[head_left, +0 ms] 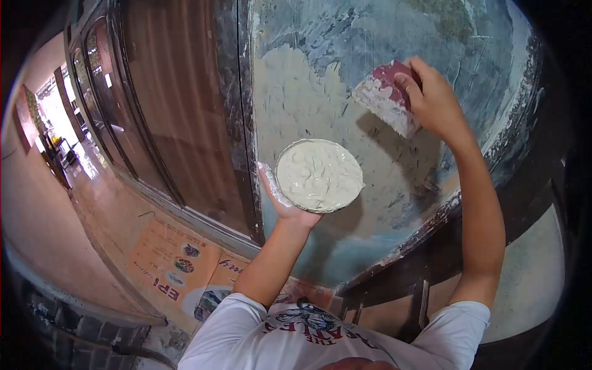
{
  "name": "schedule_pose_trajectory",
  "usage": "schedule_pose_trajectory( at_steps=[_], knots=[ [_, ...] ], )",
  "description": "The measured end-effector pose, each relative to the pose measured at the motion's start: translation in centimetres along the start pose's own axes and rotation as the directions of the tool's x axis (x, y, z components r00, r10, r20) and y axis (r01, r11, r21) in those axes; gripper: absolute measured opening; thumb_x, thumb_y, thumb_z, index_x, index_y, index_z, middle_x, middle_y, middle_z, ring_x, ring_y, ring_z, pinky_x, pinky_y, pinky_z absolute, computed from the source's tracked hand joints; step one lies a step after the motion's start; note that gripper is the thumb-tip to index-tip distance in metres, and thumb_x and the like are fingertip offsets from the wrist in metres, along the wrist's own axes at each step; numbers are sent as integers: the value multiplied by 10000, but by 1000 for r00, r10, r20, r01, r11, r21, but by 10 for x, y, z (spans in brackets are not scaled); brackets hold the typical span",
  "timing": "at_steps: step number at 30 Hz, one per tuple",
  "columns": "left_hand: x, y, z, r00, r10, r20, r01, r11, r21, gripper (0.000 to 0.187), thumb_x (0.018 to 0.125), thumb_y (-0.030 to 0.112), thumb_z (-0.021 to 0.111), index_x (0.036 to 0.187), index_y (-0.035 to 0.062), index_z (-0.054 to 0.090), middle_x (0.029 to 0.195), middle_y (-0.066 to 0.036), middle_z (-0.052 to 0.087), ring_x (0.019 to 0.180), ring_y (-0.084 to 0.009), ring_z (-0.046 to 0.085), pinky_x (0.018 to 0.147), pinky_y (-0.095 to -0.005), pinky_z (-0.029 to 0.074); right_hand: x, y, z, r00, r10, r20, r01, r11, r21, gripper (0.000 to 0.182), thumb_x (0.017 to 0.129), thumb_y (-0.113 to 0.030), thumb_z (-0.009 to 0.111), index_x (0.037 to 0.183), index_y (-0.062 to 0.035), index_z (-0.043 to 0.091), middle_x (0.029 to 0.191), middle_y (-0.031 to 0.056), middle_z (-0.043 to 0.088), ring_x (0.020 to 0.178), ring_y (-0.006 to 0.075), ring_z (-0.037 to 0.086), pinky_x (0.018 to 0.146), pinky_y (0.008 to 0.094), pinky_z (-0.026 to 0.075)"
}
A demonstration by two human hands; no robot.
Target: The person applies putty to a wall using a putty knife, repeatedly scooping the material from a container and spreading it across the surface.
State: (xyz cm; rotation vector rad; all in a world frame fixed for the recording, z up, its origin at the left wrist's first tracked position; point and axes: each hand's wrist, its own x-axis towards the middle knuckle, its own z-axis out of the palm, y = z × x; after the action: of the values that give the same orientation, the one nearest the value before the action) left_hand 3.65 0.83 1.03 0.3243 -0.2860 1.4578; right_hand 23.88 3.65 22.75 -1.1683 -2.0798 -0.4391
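My left hand (287, 200) supports a round tub of pale cream putty (319, 174) from below and from its left side; white smears coat the thumb. The putty's surface is wet and lumpy. In my right hand (431, 102) is a dark red putty scraper (390, 79), gripped at its upper right edge, its lower blade caked with putty. The scraper is close to the wall (311, 102), above and right of the tub; whether it touches cannot be made out. Cream putty covers part of the wall, and patchy blue-grey paint shows above and at the right.
A dark-framed door or window with a brown curtain (169, 92) stands at the left. Orange printed banner sheets (172, 262) lie along the floor below it. A rough, chipped edge (425, 225) borders the wall at right, with dark wood beyond. A bright passage opens at far left.
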Motion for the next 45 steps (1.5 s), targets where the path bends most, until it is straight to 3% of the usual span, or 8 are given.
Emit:
schedule_pose_trajectory(
  at_steps=[1, 9, 21, 27, 33, 37, 42, 45],
  knots=[
    [1, 2, -3, 1000, -10, 12, 10, 1000, -26, 940, 848, 783, 306, 1438, 55, 388, 1485, -175, 373, 1328, -408, 386, 1087, -576, 317, 4, -2, 0, 995, -38, -87, 29, 994, -103, 225, 941, -261, 557, 1018, -51, 575, 888, 136, 658, 861, 357, 579, 774, 448, 420],
    [-3, 28, -15, 996, 12, -83, -11, 1000, 16, 930, 848, 777, 323, 1421, 50, 413, 1468, -173, 397, 1308, -396, 413, 1078, -568, 337, 16, -6, 32, 984, -98, -150, 22, 898, -439, 173, 949, -287, 554, 1039, -146, 598, 892, 62, 675, 909, 265, 569, 814, 446, 332],
    [-7, 51, -40, 994, 38, -107, -36, 999, 15, 893, 863, 753, 343, 1413, 54, 424, 1460, -172, 407, 1301, -395, 421, 1075, -563, 346, 23, 7, 28, 924, -242, -297, 102, 902, -419, 157, 935, -278, 579, 1051, -177, 613, 864, 16, 664, 880, 239, 565, 812, 428, 322],
    [-3, 59, -43, 996, 26, -86, -26, 1000, -6, 893, 867, 745, 345, 1414, 42, 418, 1455, -182, 412, 1298, -400, 424, 1073, -565, 348, 13, -1, 34, 981, -134, -141, 60, 899, -434, 154, 946, -265, 570, 1063, -171, 607, 898, 47, 661, 904, 246, 560, 840, 436, 319],
    [-1, 63, -41, 999, 16, -29, -16, 1000, -1, 886, 869, 749, 327, 1412, 55, 427, 1453, -161, 422, 1300, -380, 430, 1075, -541, 356, 20, 9, 23, 933, -221, -285, 95, 912, -399, 158, 937, -254, 574, 1069, -176, 611, 885, 30, 659, 905, 235, 563, 830, 439, 315],
    [-2, 64, -43, 998, 24, -65, -22, 999, 40, 887, 869, 757, 308, 1407, 63, 436, 1449, -145, 432, 1297, -360, 441, 1078, -524, 360, 7, -5, 40, 986, -133, -104, 68, 877, -476, 160, 934, -272, 581, 1054, -172, 617, 859, 34, 649, 897, 236, 560, 819, 421, 310],
    [-4, 66, -46, 999, 35, -39, -33, 998, 52, 878, 871, 753, 304, 1404, 69, 442, 1447, -142, 436, 1291, -358, 448, 1071, -519, 372, 20, 5, 29, 936, -147, -321, -7, 902, -432, 173, 924, -259, 599, 1081, -194, 630, 865, 25, 655, 887, 242, 559, 835, 416, 311],
    [-6, 68, -46, 998, 33, -47, -30, 998, 49, 876, 872, 751, 303, 1406, 71, 439, 1450, -141, 432, 1292, -359, 448, 1070, -521, 373, 15, 4, 33, 949, -185, -254, 80, 925, -372, 166, 926, -275, 600, 1066, -191, 629, 864, 17, 654, 889, 244, 557, 835, 421, 311]
  ],
)
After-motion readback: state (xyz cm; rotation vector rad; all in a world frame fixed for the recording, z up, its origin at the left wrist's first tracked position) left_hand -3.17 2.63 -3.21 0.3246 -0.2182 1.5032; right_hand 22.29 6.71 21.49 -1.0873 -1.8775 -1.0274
